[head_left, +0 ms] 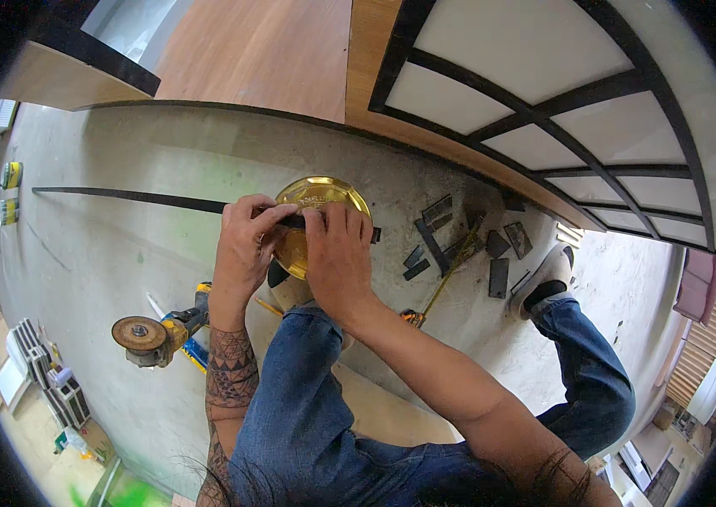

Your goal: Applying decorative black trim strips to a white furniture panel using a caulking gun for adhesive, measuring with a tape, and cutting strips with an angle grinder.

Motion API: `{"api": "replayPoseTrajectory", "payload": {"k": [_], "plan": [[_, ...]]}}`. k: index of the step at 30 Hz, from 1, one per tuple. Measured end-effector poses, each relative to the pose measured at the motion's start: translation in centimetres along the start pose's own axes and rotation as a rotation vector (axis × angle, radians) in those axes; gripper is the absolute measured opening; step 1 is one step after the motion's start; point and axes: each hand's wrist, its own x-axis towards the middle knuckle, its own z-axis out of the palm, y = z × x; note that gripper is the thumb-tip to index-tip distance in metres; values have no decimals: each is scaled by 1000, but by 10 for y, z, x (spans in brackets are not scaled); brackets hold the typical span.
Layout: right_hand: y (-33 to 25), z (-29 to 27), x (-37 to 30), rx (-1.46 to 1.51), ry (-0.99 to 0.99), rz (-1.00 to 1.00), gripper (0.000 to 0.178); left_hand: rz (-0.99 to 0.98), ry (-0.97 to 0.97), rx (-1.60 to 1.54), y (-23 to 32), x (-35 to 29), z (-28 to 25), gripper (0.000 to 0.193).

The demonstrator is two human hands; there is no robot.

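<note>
A long thin black strip (pixel 130 195) runs from the left across a round gold tin (pixel 290 253) standing on the floor before me. My left hand (pixel 244 245) is closed on the strip at the tin's left edge, thumb and fingers pinching it. My right hand (pixel 339 258) lies over the tin with its fingers bent down onto the strip, thumb close to the left fingertips. The strip's short right end (pixel 376 236) sticks out past the right hand. Both hands cover the part of the strip over the tin.
An angle grinder (pixel 140 335) lies left of my left forearm. Right of the tin are a tape measure (pixel 413 318) with its blade out and several black offcuts (pixel 499 277). A wooden cabinet (pixel 248 51) and a black-framed white panel (pixel 544 110) stand ahead. Yellow cans (pixel 10 188) sit far left.
</note>
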Motion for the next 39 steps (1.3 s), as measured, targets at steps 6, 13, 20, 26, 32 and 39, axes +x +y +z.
{"api": "replayPoseTrajectory", "payload": {"k": [6, 13, 20, 26, 32, 39], "plan": [[0, 2, -1, 26, 18, 15, 32, -6, -14, -10, 1, 0, 1, 48], [0, 2, -3, 60, 11, 32, 33, -15, -10, -15, -1, -1, 4, 54], [3, 2, -3, 77, 23, 24, 34, -19, -11, -21, 1, 0, 3, 52], [3, 3, -3, 65, 21, 18, 35, -19, 0, -28, -4, -2, 7, 51], [7, 11, -4, 46, 41, 25, 35, -12, 11, -14, -3, -1, 5, 51], [15, 26, -4, 184, 31, -34, 37, -54, 38, 26, -1, -5, 7, 49]]}}
